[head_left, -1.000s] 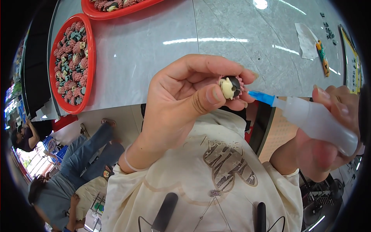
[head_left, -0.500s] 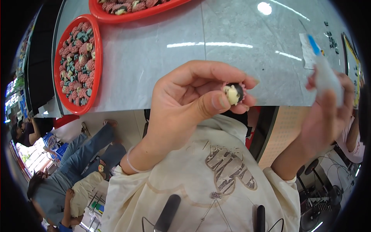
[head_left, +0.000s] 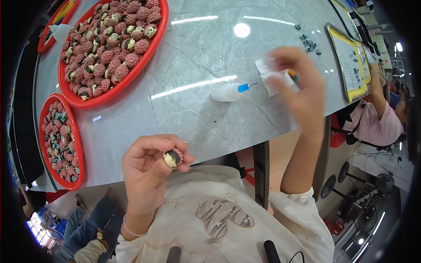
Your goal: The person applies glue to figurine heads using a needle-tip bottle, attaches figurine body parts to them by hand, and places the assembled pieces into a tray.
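Note:
Between the thumb and fingers of my left hand (head_left: 147, 168) is a small figurine piece (head_left: 172, 158), cream and black in front with a pink ridged back, held just off the table's near edge. My right hand (head_left: 302, 90) is over a crumpled white tissue (head_left: 268, 74) and smeared by motion; its thumb and forefinger look apart. Something small and orange shows beside its fingers, too blurred to name. A white squeeze bottle (head_left: 226, 93) with a blue needle tip lies on the grey table (head_left: 197, 118), left of the tissue.
Two red trays of pink pieces, a large one (head_left: 163, 41) and a smaller one (head_left: 80, 153), stand on the left. Another white bottle (head_left: 60, 31) is behind them. Small dark pieces (head_left: 310, 45) lie far right, near a yellow-edged tray (head_left: 351, 94). Another person's arm (head_left: 376, 87) reaches in there.
My right hand has let go of the squeeze bottle, which now lies on the table, and has moved to the tissue. My left hand still holds the figurine piece. The view has shifted.

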Action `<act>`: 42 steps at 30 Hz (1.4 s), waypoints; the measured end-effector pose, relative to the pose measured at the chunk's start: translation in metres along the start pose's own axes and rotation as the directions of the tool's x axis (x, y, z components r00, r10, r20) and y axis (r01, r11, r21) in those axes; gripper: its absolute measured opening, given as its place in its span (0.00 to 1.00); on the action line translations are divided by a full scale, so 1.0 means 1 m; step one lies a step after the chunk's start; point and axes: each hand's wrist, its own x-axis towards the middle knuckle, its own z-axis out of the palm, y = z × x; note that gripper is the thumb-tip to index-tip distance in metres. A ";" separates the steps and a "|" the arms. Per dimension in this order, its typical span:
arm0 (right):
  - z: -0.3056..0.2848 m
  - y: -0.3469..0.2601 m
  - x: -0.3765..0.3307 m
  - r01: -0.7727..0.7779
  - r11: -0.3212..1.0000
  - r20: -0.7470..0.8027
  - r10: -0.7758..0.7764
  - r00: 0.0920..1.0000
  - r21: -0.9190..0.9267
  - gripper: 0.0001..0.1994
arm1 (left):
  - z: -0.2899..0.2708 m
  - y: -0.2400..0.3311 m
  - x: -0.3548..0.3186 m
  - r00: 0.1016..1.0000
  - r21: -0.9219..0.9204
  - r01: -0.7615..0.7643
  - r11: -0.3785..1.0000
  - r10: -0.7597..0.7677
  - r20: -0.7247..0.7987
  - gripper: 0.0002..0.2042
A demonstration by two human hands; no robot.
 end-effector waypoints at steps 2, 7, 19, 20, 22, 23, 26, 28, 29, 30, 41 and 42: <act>-0.031 0.034 0.010 -0.182 0.979 -0.233 0.157 0.960 -0.090 0.12 | -0.001 -0.002 0.000 1.000 -0.010 -0.003 1.000 0.003 0.000 0.12; -0.038 0.074 0.017 -0.356 0.837 -0.300 0.243 0.922 -0.415 0.08 | 0.000 -0.003 0.006 1.000 -0.009 0.021 1.000 -0.021 0.006 0.13; -0.007 -0.012 -0.024 -0.255 0.723 0.052 0.291 0.955 0.642 0.08 | -0.001 -0.002 0.006 0.998 -0.018 0.044 0.999 -0.043 0.038 0.15; -0.001 -0.017 -0.025 -0.275 0.759 0.020 0.327 0.945 0.590 0.07 | -0.001 -0.003 0.007 0.998 -0.081 0.031 0.996 -0.027 0.060 0.14; 0.005 -0.020 -0.030 -0.246 0.816 -0.022 0.302 0.953 0.522 0.08 | -0.004 -0.003 0.006 0.997 -0.143 0.022 0.989 -0.012 0.073 0.14; 0.008 -0.021 -0.032 -0.210 0.870 -0.067 0.267 0.961 0.447 0.08 | -0.004 -0.003 0.006 0.998 -0.126 0.004 0.992 0.004 0.069 0.14; 0.010 -0.037 -0.036 -0.150 0.968 0.204 0.109 0.973 0.200 0.11 | -0.009 -0.003 0.003 0.998 -0.109 -0.030 0.994 0.036 0.050 0.14; 0.009 -0.044 -0.043 -0.176 0.972 0.277 0.127 0.952 0.159 0.13 | -0.012 -0.001 -0.001 0.998 -0.111 -0.050 0.993 0.054 0.034 0.14; 0.007 -0.044 -0.048 -0.191 0.981 0.274 0.174 0.946 0.039 0.13 | -0.013 0.001 -0.004 0.998 -0.026 -0.043 0.999 0.044 0.040 0.16; 0.005 -0.044 -0.051 -0.204 0.975 0.265 0.219 0.939 -0.082 0.13 | -0.013 0.002 -0.006 0.998 0.060 -0.036 0.998 0.034 0.046 0.18; 0.010 -0.037 -0.068 -0.165 0.986 0.143 0.163 0.976 0.003 0.09 | -0.009 -0.005 -0.008 0.996 0.065 -0.034 0.997 0.028 0.089 0.18; 0.009 -0.036 -0.069 -0.157 0.987 0.125 0.152 0.980 0.034 0.08 | -0.009 -0.006 -0.008 0.996 0.074 -0.038 0.997 0.031 0.086 0.18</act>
